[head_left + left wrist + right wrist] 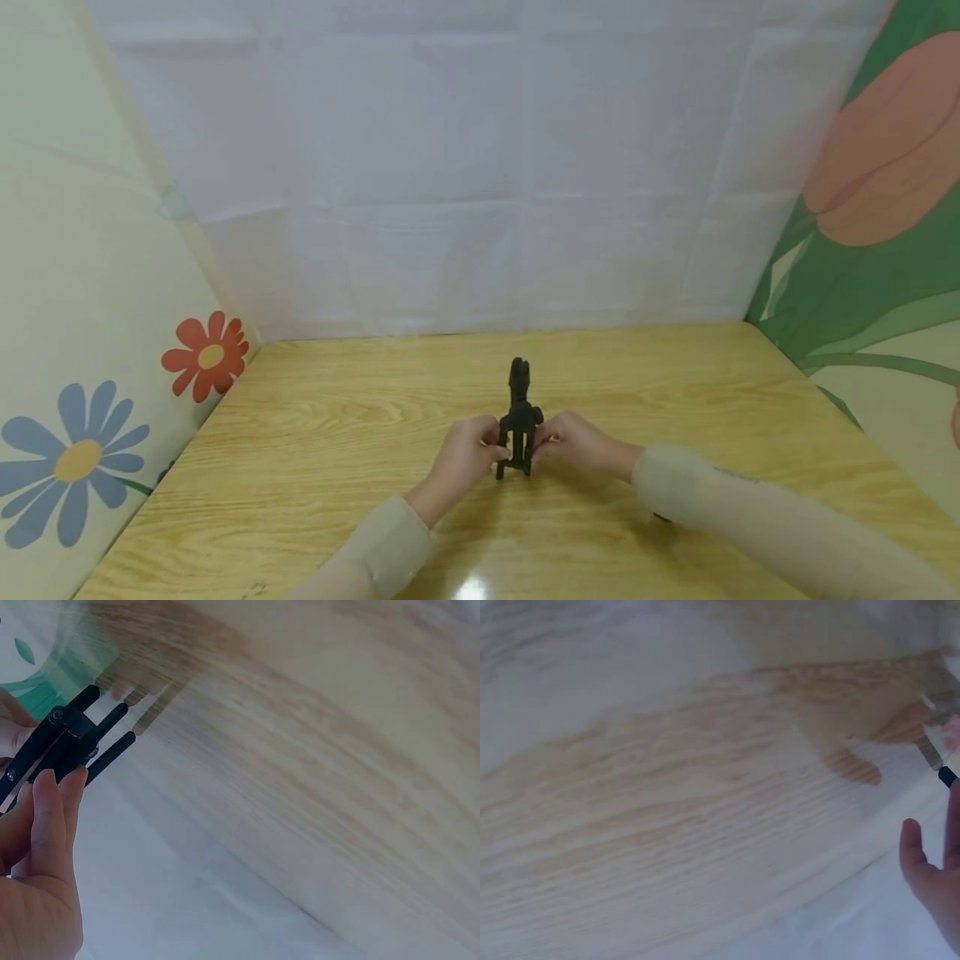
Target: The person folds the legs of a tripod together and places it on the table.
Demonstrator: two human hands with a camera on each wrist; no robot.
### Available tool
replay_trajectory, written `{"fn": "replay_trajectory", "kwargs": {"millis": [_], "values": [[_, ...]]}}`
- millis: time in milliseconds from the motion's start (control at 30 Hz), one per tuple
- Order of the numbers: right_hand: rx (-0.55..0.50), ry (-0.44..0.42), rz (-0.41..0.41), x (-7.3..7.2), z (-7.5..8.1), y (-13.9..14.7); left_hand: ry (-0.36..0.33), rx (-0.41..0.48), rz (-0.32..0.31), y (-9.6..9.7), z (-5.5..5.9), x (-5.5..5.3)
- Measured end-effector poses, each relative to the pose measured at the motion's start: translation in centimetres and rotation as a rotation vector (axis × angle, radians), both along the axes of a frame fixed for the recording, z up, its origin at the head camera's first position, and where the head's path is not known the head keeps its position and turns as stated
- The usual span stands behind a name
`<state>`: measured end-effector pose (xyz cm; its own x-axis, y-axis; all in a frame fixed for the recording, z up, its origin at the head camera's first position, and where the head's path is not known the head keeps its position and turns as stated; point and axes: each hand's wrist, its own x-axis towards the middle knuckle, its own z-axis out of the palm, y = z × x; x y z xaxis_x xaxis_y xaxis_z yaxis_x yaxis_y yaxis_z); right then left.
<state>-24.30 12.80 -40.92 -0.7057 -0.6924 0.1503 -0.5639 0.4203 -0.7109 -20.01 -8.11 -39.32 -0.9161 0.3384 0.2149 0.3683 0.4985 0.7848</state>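
A small black tripod (pixel 520 410) stands upright near the middle of the wooden table, its slim legs pointing down and a narrow head on top. My left hand (pixel 468 452) pinches it low on the left side, thumb and fingertips at a leg. From the other side, my right hand (pixel 576 444) holds the right leg between thumb and fingers. In the left wrist view the tripod's legs (pixel 112 759) show rounded tips and screwed joints, with both hands at them. Only a dark leg tip (pixel 948 777) appears in the right wrist view, beside the fingers.
The glossy wood-grain table (pixel 337 400) reflects the tripod and the hands. A white cloth (pixel 450 167) hangs behind its back edge. Walls with painted flowers border both sides, a red flower (pixel 206 357) at left and a large pink bloom (pixel 885 150) at right.
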Motion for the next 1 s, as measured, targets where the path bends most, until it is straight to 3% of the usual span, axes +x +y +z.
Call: {"fn": "replay_trajectory", "kwargs": {"millis": [367,600,733,833,1000], "values": [[0.072,-0.006,-0.078,-0.1,0.7,0.6,-0.01,-0.004,-0.031,-0.3,0.0,-0.4],[-0.007,0.033,-0.111,-0.5,0.8,0.3,-0.036,-0.013,-0.043,-0.5,-0.3,-1.2],[-0.04,-0.009,-0.133,-0.6,0.8,0.0,-0.037,-0.017,-0.044,-0.4,-0.2,-1.4],[-0.066,-0.051,-0.135,-0.7,0.9,0.1,-0.039,-0.009,-0.05,-0.3,-0.1,-1.4],[-0.064,-0.014,-0.119,-0.7,0.9,0.3,-0.051,-0.004,-0.022,-0.6,0.0,-0.9]]}}
